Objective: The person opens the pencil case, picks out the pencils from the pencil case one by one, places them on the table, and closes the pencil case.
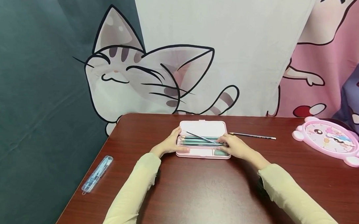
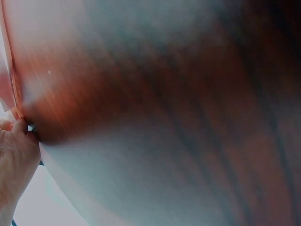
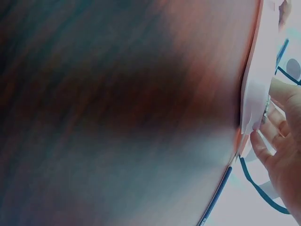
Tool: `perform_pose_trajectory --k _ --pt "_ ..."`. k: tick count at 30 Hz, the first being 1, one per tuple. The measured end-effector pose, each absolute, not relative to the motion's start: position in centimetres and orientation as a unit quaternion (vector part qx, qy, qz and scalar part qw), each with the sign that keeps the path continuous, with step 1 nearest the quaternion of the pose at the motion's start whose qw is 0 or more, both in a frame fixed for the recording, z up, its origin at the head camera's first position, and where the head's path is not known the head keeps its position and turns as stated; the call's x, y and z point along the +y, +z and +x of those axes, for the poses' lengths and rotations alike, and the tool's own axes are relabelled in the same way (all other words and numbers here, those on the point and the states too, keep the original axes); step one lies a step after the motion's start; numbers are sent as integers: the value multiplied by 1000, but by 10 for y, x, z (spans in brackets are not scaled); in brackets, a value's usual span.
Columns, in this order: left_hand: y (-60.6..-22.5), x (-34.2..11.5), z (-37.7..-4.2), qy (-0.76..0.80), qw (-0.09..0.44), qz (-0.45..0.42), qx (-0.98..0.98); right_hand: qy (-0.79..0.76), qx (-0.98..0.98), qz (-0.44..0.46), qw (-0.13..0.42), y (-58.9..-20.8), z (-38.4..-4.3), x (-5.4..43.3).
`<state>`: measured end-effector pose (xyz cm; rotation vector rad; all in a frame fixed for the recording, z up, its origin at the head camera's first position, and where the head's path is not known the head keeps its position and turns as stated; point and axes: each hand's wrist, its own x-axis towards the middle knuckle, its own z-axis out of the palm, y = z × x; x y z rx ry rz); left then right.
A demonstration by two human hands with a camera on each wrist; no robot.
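Note:
A pink pencil case (image 1: 195,156) lies with its white-lined lid (image 1: 202,127) raised at the back of the table. Several green and dark pencils (image 1: 193,141) fill its long compartment, and a grey-green block (image 1: 220,153) sits at front right. My left hand (image 1: 167,145) grips the case's left end, thumb across the front. At the other end, my right hand (image 1: 236,147) pinches the end of a pencil (image 1: 197,136) slanting over the others. In the right wrist view that hand (image 3: 287,141) is beside the case wall (image 3: 256,70); the left wrist view shows little but the left hand (image 2: 19,165).
A dark pencil (image 1: 253,136) lies on the table just right of the case. Farther right is a pink animal-shaped clock (image 1: 330,137). Near the left edge rests a clear bluish plastic case (image 1: 97,174). A cat-print curtain (image 1: 156,81) hangs behind the table.

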<state>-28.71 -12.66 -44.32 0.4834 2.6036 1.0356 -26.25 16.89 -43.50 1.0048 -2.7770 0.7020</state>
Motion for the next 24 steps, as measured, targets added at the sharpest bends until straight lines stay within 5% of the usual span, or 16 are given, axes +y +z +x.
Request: perform_pose_trajectory --k 24 --pt "-440 -127 -286 355 152 168 907 296 -897 302 129 -436 -255 206"
